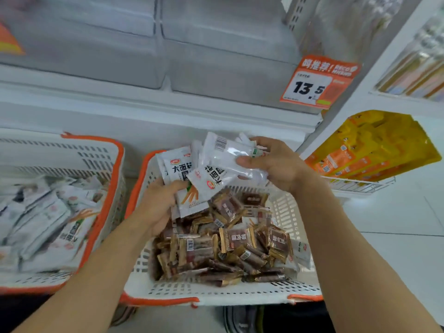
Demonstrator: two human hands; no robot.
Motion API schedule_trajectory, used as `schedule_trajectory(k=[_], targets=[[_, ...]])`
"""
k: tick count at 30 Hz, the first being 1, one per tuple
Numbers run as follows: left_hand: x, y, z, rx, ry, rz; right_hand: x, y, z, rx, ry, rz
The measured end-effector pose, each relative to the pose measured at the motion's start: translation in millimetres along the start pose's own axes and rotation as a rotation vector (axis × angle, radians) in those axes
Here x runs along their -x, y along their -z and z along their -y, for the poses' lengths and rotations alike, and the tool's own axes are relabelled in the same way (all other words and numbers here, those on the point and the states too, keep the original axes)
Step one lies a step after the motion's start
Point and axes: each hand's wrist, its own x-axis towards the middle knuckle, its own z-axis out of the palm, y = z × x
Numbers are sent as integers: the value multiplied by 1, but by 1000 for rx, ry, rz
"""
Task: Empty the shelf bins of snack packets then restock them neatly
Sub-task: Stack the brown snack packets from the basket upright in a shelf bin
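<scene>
Above the perforated white basket [286, 212] with its orange rim, frosted bins [230, 68] sit blurred, contents unreadable. Inside the basket lie crinkled brown foil packets [230, 248]. Over its far edge, your left hand [156, 207] grips glossy white packets [185, 186]; your right hand [276, 164] pinches a clear-backed packet [230, 155]. A second basket [113, 188], left, is cropped.
</scene>
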Motion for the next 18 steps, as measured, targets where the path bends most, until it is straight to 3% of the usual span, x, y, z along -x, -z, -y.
schedule_trajectory(k=[3, 7, 11, 13, 18], targets=[[24, 23, -24, 230, 25, 84, 7, -53, 6, -388, -94, 31], [43, 51, -50, 414, -39, 127, 15, -128, 5, -583, -254, 21], [57, 86, -74, 521, -149, 55, 3, -200, -2, -300, -189, -55], [70, 109, -87, 466, -209, -29, -5, -235, 0, -78, -144, -83], [59, 203, -93, 16, -309, -548, -9, -304, 16, 281, -70, 215]])
